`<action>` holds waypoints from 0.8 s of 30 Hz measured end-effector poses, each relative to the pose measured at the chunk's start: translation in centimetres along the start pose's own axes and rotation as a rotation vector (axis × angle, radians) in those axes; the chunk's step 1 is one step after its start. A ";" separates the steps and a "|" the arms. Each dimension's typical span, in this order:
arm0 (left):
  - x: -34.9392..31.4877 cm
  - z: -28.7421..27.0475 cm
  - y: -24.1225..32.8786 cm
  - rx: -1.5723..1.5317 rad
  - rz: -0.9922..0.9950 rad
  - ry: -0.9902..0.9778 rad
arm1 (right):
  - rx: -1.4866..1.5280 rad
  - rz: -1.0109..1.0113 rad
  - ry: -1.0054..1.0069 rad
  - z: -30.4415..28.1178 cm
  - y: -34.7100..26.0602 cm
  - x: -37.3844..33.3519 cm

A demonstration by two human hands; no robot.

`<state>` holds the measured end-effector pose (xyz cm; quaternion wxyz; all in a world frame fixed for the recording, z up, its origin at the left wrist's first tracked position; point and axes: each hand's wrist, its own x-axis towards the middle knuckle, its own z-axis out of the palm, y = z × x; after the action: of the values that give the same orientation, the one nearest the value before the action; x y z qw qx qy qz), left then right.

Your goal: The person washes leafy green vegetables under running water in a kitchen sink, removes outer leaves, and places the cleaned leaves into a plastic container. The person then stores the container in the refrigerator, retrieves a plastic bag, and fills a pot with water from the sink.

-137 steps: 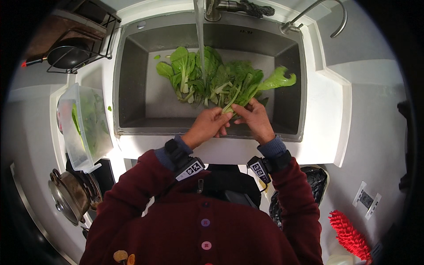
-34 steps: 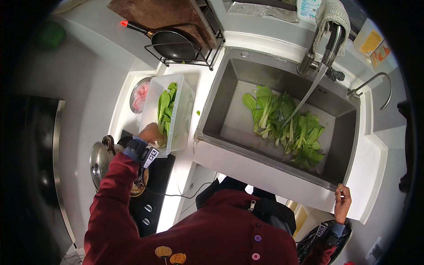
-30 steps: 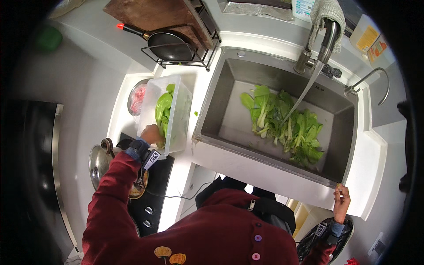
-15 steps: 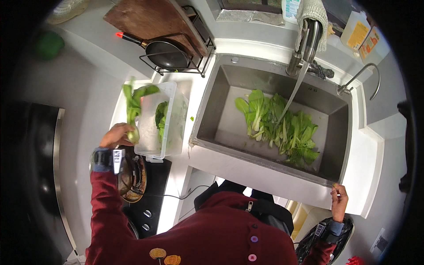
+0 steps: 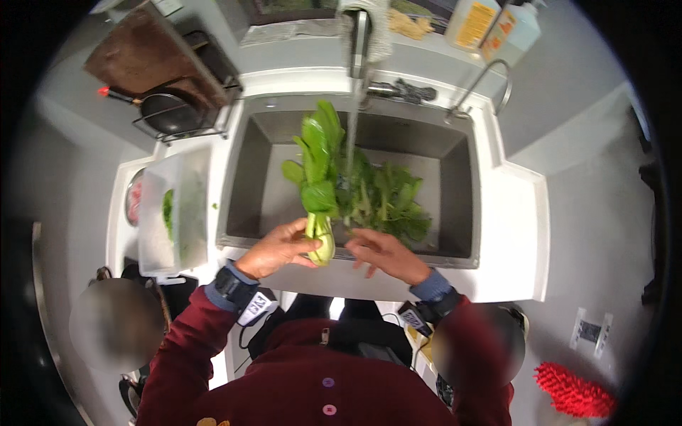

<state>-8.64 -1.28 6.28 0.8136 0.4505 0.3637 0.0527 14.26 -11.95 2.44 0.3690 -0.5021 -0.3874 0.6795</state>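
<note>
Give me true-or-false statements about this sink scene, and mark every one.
1. The left hand holds a bok choy. True.
2. Water runs from the tap into the sink. True.
3. The right hand is gripping the tap. False: the right hand is near the bok choy.
4. The pan lies in the sink. False: the pan is left of the sink.
5. Some greens are in the clear box. True.
6. The duster is blue. False: the duster is red.
</note>
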 end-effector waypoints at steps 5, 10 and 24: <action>6.7 4.0 -3.2 0.323 0.153 0.001 | -0.076 0.053 0.204 -0.6 2.4 1.1; 9.5 5.0 -3.2 0.218 0.073 -0.068 | 0.130 0.101 0.336 -3.4 4.0 0.7; 12.9 3.9 -6.2 -0.256 -0.067 0.215 | 0.454 0.043 0.543 -4.1 3.7 0.5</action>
<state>1.79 -2.26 -4.21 0.8221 0.3225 0.4537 0.1193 17.73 -12.40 -1.89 0.5462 -0.5777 -0.1037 0.5976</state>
